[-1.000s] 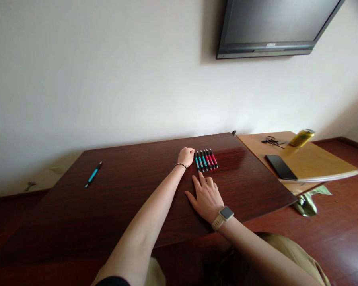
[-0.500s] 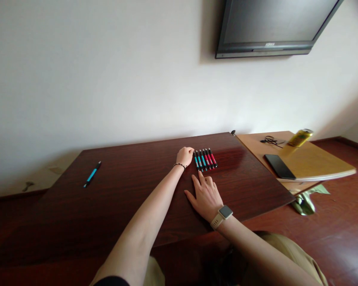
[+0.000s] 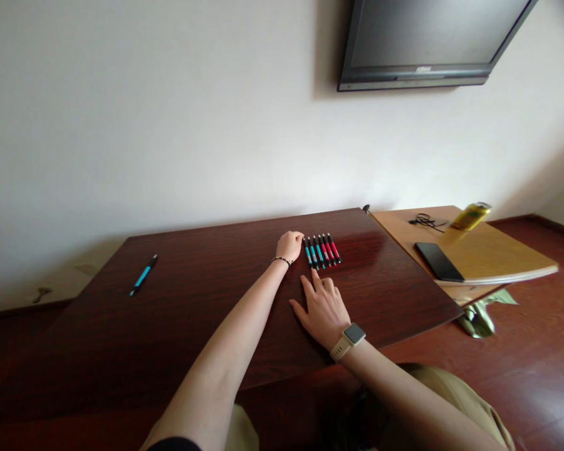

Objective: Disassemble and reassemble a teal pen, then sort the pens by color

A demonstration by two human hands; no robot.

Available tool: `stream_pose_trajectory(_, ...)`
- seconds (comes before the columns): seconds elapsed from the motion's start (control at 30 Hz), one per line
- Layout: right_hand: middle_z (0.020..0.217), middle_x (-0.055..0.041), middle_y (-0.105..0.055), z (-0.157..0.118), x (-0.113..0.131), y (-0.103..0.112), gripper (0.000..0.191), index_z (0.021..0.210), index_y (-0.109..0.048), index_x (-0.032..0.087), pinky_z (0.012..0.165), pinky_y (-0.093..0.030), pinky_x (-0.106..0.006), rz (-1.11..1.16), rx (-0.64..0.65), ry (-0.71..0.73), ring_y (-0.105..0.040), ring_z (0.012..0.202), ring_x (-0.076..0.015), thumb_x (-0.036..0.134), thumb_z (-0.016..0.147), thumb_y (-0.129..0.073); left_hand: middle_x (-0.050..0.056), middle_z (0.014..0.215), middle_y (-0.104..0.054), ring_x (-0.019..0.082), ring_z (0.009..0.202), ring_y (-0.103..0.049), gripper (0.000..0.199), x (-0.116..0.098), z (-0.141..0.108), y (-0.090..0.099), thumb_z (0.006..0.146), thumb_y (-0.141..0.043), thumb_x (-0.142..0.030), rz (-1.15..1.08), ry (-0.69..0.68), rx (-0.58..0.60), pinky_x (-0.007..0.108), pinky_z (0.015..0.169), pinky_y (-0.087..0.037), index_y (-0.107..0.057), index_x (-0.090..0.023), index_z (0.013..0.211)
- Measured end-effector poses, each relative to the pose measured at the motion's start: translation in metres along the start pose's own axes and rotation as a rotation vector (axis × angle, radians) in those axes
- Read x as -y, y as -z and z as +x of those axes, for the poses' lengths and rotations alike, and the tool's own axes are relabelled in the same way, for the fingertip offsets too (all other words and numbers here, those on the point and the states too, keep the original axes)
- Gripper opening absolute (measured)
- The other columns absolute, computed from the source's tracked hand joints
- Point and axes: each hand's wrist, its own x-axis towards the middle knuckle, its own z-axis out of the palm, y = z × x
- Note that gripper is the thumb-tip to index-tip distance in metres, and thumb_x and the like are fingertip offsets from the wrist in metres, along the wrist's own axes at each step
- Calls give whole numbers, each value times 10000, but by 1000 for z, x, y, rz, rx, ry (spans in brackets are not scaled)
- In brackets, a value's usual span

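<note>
Several blue and red pens lie side by side in a row on the dark wooden table, among them the leftmost blue pen [image 3: 307, 253] and a red pen [image 3: 334, 248]. At the far end of that leftmost pen is my left hand [image 3: 289, 246], its fingers curled closed; the fingertips are mostly hidden, so I cannot see what they grip. Below the row, my right hand [image 3: 326, 308] lies with fingers spread, palm down. Its index fingertip reaches the near end of the leftmost pens. Another blue pen [image 3: 143, 275] lies alone at the table's left.
To the right, a lighter wooden table [image 3: 512, 250] carries a black phone [image 3: 438, 261], a black cable [image 3: 425, 220] and a yellow can [image 3: 471, 217]. A television [image 3: 432, 44] hangs on the wall above. Green-and-silver material [image 3: 480, 319] is on the floor below.
The whole view has shifted very slightly. Both hands and the pens keep the same places relative to each other.
</note>
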Motion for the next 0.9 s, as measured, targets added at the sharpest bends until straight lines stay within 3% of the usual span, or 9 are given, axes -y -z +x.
stream_pose_trajectory(0.1,1596,-227,-459,-1,0,1,590,1498,-531,134,1017,-467,-527,28,-35,25,-515,1263,-388,456,1007,-586,92,1095,-801,235,1109,-705,314,1,1,-1,1013,-517,-215,-24,-2,-35,297,963,-489,-830,-232,984)
stream_pose_trajectory(0.17,1554,-182,-517,0,1,3,445,1412,-587,174,1012,-473,-472,91,-57,74,-541,1247,-343,371,1014,-585,84,1118,-799,224,1109,-708,311,3,1,-1,1005,-517,-191,-41,-4,-53,291,984,-491,-826,-229,1012)
stream_pose_trajectory(0.3,1143,-67,-714,3,1,5,136,1078,-650,218,914,-478,-334,242,-48,145,-628,1017,-226,180,1015,-536,65,1150,-793,181,1045,-726,334,4,-1,-1,966,-519,-117,-79,8,-80,269,994,-505,-792,-216,1132)
stream_pose_trajectory(0.37,1002,-37,-703,5,0,4,102,1008,-629,223,853,-468,-308,272,-42,141,-630,936,-206,161,1004,-547,57,1114,-799,171,987,-735,341,3,-4,1,945,-534,-103,-91,22,-88,269,971,-520,-774,-211,1162)
stream_pose_trajectory(0.5,973,-35,-683,6,-2,3,90,968,-616,228,787,-445,-291,288,-43,137,-624,891,-197,182,1006,-548,26,1004,-808,165,915,-739,348,2,-11,16,930,-548,-106,-95,25,-103,278,925,-530,-753,-237,1179)
stream_pose_trajectory(0.7,979,-36,-683,4,-6,5,107,957,-630,226,759,-442,-281,348,-35,137,-633,861,-186,196,1006,-540,0,1007,-806,169,939,-734,342,29,-32,75,941,-536,-144,25,44,-173,274,906,-520,-742,-276,1179)
stream_pose_trajectory(0.8,990,-38,-684,4,-8,6,108,955,-638,222,751,-441,-277,363,-24,143,-639,861,-182,199,1005,-545,3,1031,-800,179,1010,-717,346,60,-53,115,940,-520,-148,192,126,-220,269,923,-516,-744,-285,1165)
stream_pose_trajectory(0.9,999,-41,-682,3,-9,5,117,956,-642,220,753,-438,-275,363,-17,157,-641,874,-180,195,1009,-540,77,1101,-774,229,1050,-687,301,102,-81,164,906,-571,-187,270,228,-276,330,997,-503,-730,-208,1161)
